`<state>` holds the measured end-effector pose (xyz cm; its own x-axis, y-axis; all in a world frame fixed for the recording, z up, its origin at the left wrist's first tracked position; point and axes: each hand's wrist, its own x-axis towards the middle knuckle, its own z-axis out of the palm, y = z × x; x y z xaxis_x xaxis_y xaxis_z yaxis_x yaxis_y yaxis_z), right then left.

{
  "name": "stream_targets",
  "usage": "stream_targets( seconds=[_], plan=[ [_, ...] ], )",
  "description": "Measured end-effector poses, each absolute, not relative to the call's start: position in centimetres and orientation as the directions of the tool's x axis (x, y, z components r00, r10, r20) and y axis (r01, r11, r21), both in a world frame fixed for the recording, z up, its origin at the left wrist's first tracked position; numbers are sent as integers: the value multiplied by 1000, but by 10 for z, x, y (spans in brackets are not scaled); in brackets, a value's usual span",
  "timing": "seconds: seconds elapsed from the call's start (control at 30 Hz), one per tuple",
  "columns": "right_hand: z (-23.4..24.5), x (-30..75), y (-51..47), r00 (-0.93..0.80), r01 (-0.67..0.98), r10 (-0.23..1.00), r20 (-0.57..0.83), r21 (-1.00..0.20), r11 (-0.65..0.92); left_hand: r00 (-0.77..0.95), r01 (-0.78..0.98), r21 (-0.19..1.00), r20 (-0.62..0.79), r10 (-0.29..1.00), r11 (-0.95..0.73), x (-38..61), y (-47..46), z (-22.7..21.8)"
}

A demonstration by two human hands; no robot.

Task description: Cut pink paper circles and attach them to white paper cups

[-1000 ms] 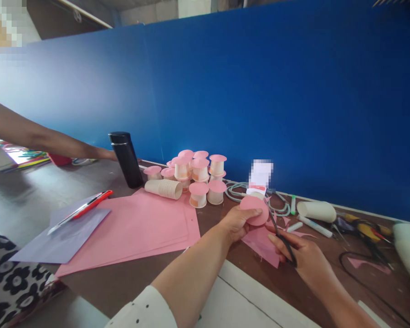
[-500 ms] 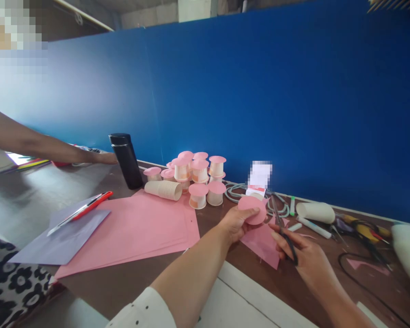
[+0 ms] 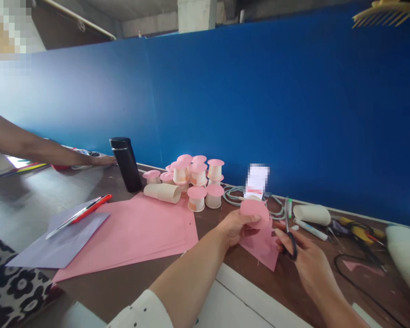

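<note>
My left hand (image 3: pixel 236 227) pinches a pink paper disc (image 3: pixel 253 210) that sits on a small paper cup, held just above the brown table (image 3: pixel 27 200). My right hand (image 3: pixel 302 255) grips black-handled scissors (image 3: pixel 289 230), their blades pointing up and away beside the disc. A loose pink paper scrap (image 3: pixel 261 246) lies under and between both hands.
A pile of pink-topped paper cups (image 3: pixel 194 180), a lying stack of plain cups (image 3: pixel 163 192) and a black flask (image 3: pixel 125 164) stand behind pink paper sheets (image 3: pixel 136 232). A red-handled cutter (image 3: pixel 80 212) lies on lilac paper. Another person's arm (image 3: pixel 37 148) reaches in at left. Cables, markers and tools clutter the right.
The scissors have swung from slanting beside the disc to nearly upright, right of it. My left hand has turned the disc slightly. The other person's arm has lowered toward the table.
</note>
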<state>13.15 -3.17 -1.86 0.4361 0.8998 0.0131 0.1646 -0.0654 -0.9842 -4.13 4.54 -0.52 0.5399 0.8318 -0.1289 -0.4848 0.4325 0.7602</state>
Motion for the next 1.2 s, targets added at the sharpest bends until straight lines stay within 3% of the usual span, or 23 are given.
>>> stream_targets(
  seconds=[0.17,0.3,0.57,0.73,0.9,1.2],
  plan=[
    [-20,132,-31,423,-11,903,81,-995,95,605,-341,824,-175,777,452,-40,42,-6],
    [-17,129,-31,418,5,898,137,-989,149,658,-240,883,-157,737,403,-39,40,-13],
    [-16,127,-34,385,-27,919,79,-995,97,699,39,968,-204,686,248,-43,36,-14],
    [-9,124,-37,359,39,930,80,-997,71,715,108,977,-204,668,182,-44,37,-12],
    [-7,125,-38,359,77,929,93,-995,69,677,55,977,-188,712,206,-42,41,-18],
    [-11,122,-35,379,-21,922,78,-996,92,603,-286,873,-155,783,394,-34,40,-16]
  ],
)
